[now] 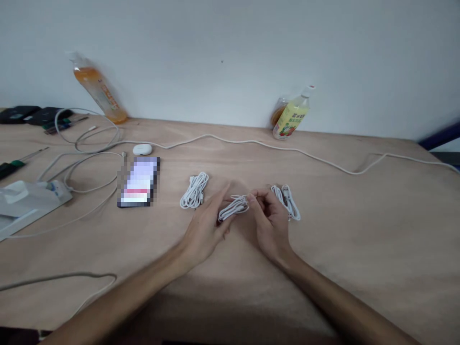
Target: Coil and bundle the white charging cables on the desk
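Three coiled white cables lie in a row on the wooden table (359,239). My left hand (204,227) and my right hand (269,223) both hold the middle coiled cable (233,207), the left under its near end, the right pinching its far end with the fingertips. A second coiled cable (194,190) rests to the left of my left hand. The third coiled cable (286,201) lies just beyond my right hand, partly hidden by its knuckles.
A phone (138,182) with a lit screen lies left of the coils, a white earbud case (142,149) behind it. Long white cables (251,142) run across the table. Two drink bottles (292,117) (98,91) stand by the wall. Screwdrivers (14,164) and a plastic bag (25,201) are at the left.
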Demonstrator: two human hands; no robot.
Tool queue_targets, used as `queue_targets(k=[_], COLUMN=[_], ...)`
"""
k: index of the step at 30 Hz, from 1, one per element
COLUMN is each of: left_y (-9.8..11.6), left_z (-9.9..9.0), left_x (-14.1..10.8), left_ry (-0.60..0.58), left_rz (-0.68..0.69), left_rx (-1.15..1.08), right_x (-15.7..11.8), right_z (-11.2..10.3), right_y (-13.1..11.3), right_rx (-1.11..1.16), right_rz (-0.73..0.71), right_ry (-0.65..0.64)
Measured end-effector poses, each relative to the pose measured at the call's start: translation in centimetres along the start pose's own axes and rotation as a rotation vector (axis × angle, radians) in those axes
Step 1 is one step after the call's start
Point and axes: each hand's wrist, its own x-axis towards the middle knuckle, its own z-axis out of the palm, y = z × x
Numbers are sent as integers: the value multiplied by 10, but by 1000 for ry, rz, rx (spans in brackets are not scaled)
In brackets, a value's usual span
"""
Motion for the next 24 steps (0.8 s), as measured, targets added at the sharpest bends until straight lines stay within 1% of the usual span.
queue_targets(k=[1, 4, 5, 7, 8, 10, 13, 15, 19, 24], left_y=[1, 8, 12, 19, 23, 29, 33, 33, 28, 25], left_z=[0, -2, -3, -5, -5, -7, -9, -10, -9, -11], left_x=[1, 2, 2, 1, 1, 2, 5, 7, 10, 13], left_ry=[8, 43, 54, 118, 149, 192, 192, 198, 217, 157], left_rz=[14, 100, 94, 50, 27, 10, -107, -188, -277, -345], left_rx=[27, 220, 283, 420, 442, 331, 41, -88, -190, -244], right_x=[1, 2, 3, 3, 3, 2, 1, 0, -1, -2], right_z=[0, 1, 0, -1, -2, -3, -4, -4, -4, -4], right_y=[1, 4, 4, 4, 3, 1, -2, -3, -3, -4], right_rx=[26, 80, 93, 106, 102, 81, 63, 72, 53, 106], right_rz=[26, 87, 101, 105, 95, 70, 53, 51, 47, 44], right_ry=[21, 41, 29, -15, -40, -83, -127, -144, -165, -224])
